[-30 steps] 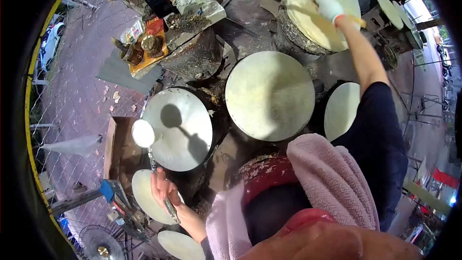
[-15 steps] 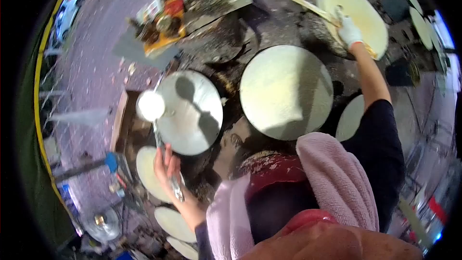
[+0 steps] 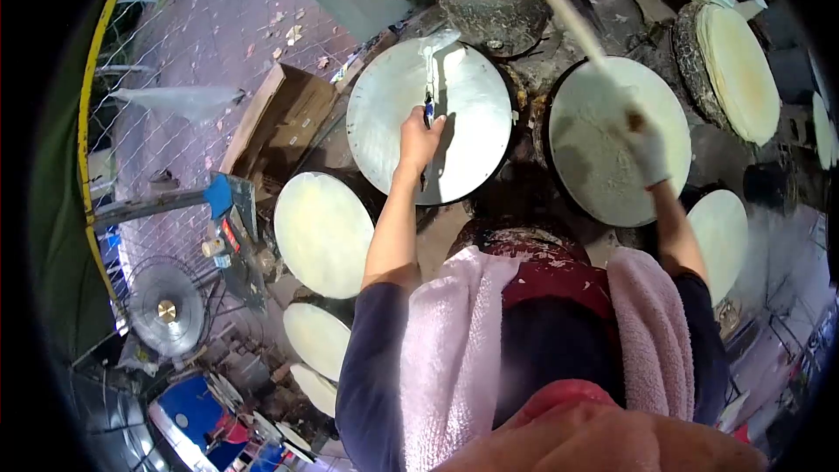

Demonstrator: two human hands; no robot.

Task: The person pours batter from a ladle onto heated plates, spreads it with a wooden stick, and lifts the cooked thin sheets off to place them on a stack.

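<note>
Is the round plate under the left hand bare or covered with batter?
Mostly bare: the round plate shines grey; only a thin streak shows.

Round griddle [image 3: 472, 135] smooth dull metal; stick [image 3: 559, 4] pale wood; towel [image 3: 454, 341] fluffy pink cloth.

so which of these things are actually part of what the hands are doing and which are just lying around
In use:
- left hand gripping a metal ladle over the round grey griddle
- gloved right hand holding a long pale stick over the round batter-coated griddle

Lying about:
- brown cardboard box
- round electric fan
- stack of pale round sheets
</note>
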